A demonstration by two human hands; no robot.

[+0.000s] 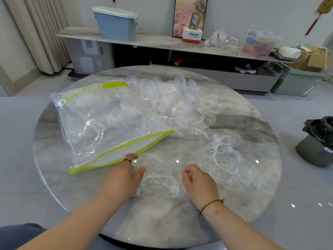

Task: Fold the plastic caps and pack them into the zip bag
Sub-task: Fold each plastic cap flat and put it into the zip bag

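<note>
A clear zip bag (108, 123) with a lime-green zip edge lies on the left of the round marble table (252, 127), with several clear caps inside it. A flattened plastic cap (160, 179) lies at the table's near middle, between my hands. My left hand (124, 174) rests flat on the cap's left side with straight fingers, just below the bag's mouth. My right hand (198, 179) has curled fingers pinching the cap's right edge. Another loose cap (223, 154) sits to the right, and a pile of caps (182, 101) lies behind the bag.
A grey cap hat (313, 152) and a black plastic bag (320, 129) lie on the floor at the right. Behind the table runs a long low cabinet (162, 42) with a blue bin (117, 24) and boxes on it.
</note>
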